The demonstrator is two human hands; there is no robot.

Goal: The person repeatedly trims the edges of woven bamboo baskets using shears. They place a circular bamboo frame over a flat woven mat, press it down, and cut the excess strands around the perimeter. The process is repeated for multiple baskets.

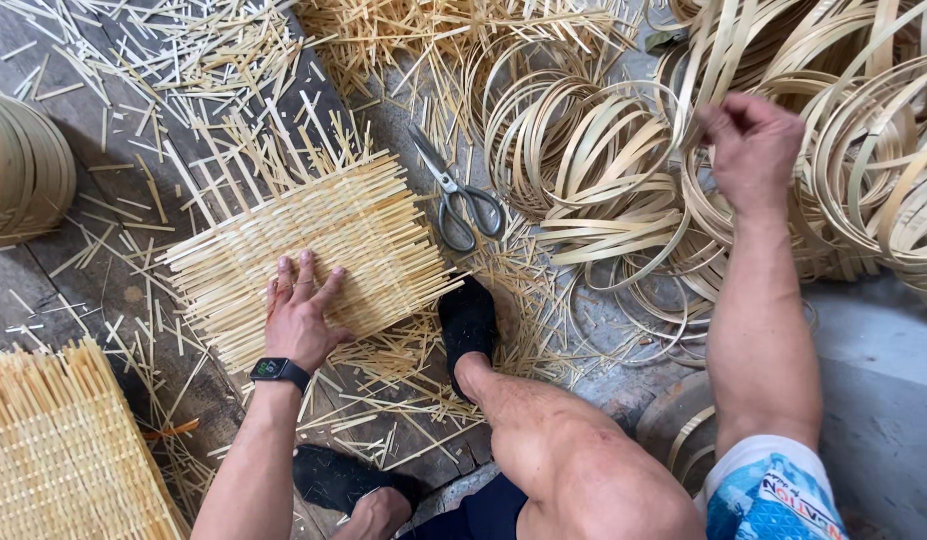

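Pale bamboo everywhere: split strips, offcuts, coiled hoops, all on a dark plank floor [113,290].

Left hand [301,310], dark smartwatch [280,371] at the wrist, lies flat with fingers spread on the near edge of a woven mat [313,245]. Nothing is gripped; the palm only bears down, likely to keep the loose weave from sliding or springing apart. The mat sits mid-floor, its unwoven strip ends fanning out past its far edge. A foot in a black sock [468,320] is planted at the mat's near right corner, probably as a second hold-down.

Right hand [751,145] is out at the pile of bamboo hoops [623,160] along the right side of the floor, fingers curled closed around one thin hoop band, pinching it where the rings overlap. Just which ring it holds I cannot tell in the tangle.

Grey-handled scissors [458,195] lie blades shut between mat and hoops, within reach of either hand. A second, finished-looking woven panel [63,450] rests at the near left corner of the floor; a stack of rings [23,170] sits at the left edge. Short cuttings [183,50] litter the far side.
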